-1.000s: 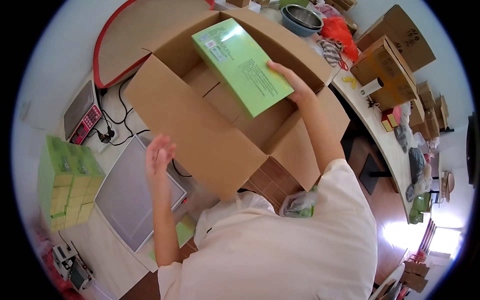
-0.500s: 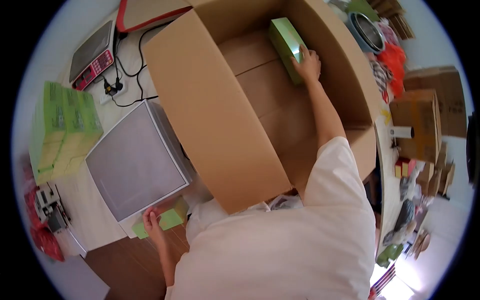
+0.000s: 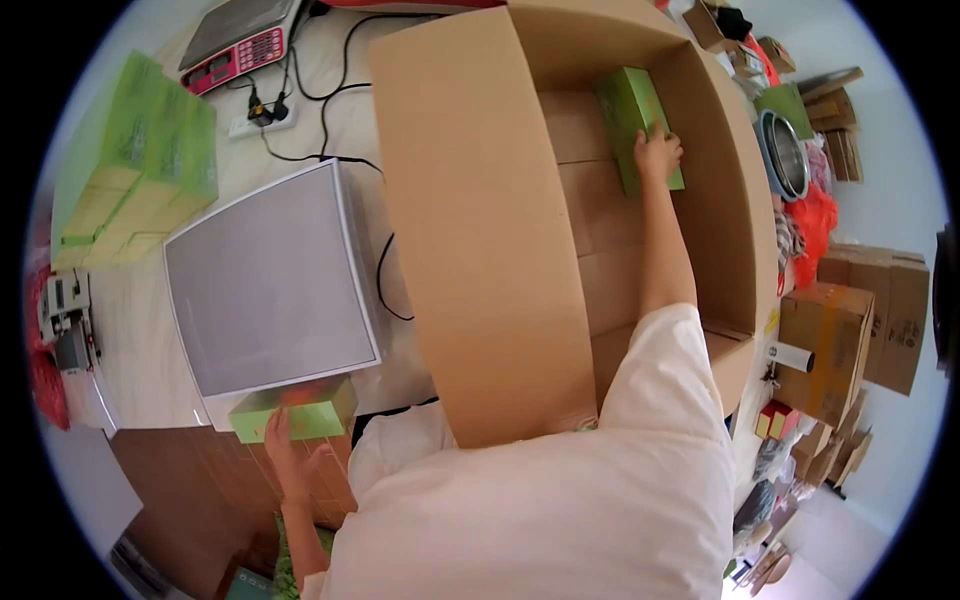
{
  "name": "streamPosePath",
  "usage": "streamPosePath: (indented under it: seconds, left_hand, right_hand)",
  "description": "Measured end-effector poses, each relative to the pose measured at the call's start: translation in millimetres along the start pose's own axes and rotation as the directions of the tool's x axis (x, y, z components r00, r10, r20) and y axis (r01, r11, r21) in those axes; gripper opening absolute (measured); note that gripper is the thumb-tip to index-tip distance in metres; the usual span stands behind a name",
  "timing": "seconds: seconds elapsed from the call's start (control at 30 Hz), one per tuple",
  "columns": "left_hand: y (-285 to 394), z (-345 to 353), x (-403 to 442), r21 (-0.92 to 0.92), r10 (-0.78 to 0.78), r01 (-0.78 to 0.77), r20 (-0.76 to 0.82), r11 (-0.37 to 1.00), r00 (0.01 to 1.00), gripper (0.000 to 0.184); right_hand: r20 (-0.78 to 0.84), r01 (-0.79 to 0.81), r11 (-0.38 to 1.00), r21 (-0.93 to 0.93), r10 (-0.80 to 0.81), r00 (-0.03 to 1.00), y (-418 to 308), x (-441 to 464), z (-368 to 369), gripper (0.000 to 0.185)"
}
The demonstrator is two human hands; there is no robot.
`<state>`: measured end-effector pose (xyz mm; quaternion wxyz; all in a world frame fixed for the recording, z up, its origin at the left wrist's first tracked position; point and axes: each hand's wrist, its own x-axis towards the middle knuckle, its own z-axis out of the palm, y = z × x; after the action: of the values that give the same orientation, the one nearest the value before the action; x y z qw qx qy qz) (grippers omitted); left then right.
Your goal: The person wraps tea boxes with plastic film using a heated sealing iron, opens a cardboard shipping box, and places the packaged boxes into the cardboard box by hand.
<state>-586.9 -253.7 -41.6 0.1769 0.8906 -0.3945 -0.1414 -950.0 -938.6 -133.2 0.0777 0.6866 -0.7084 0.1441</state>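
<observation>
My right hand (image 3: 657, 155) reaches into a large open cardboard carton (image 3: 480, 220). Its fingers close over a long green box (image 3: 628, 110), which lies on the carton's bottom near the far right corner. My left hand (image 3: 287, 455) is low at the table's front edge. Its fingertips touch the face of another green box (image 3: 318, 418), while the thumb stands apart from it. That box sits just in front of a flat grey panel with a white frame (image 3: 265, 280). The underside of this second box is hidden from view.
Green boxes in clear wrap (image 3: 140, 165) are stacked at the left. A pink-edged scale (image 3: 235, 50) and a power strip (image 3: 262, 120) with black cables lie behind the panel. More cartons (image 3: 825, 340) and a metal bowl (image 3: 785, 155) are at the right.
The view has turned and shifted. Inside the carton, the green box sits closer along the right wall, my right hand still on it. My left thumb has spread away from the fingers.
</observation>
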Motion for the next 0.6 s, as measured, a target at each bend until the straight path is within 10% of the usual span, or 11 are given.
streamPosePath:
  seconds: [0.07,0.17,0.3,0.5,0.6]
  left_hand:
    - [12,-10,8,0.16,0.043,-0.098,0.316,0.982,0.948,0.072]
    - [-32,10,11,0.425,0.16,-0.261,0.258,0.867,0.953,0.073]
    - [-76,17,21,0.295,0.187,-0.221,0.14,0.93,0.972,0.061]
    - [-60,-33,21,0.127,0.266,-0.297,0.22,0.946,0.939,0.066]
    - [-24,-76,24,-0.013,0.141,-0.143,0.274,0.99,0.951,0.072]
  right_hand:
    - [-0.028,0.013,0.994,0.106,-0.01,1.0,-20,-6,-7,0.045]
    - [-0.121,0.167,0.931,0.325,-0.134,0.984,-48,-41,-52,0.036]
    - [-0.359,0.533,0.546,0.647,-0.398,0.844,-137,-108,-170,0.022]
    - [-0.469,0.739,-0.167,0.653,-0.855,0.222,-240,-290,-281,0.031]
    - [-0.415,0.709,-0.389,0.588,-0.898,-0.149,-269,-370,-305,0.068]
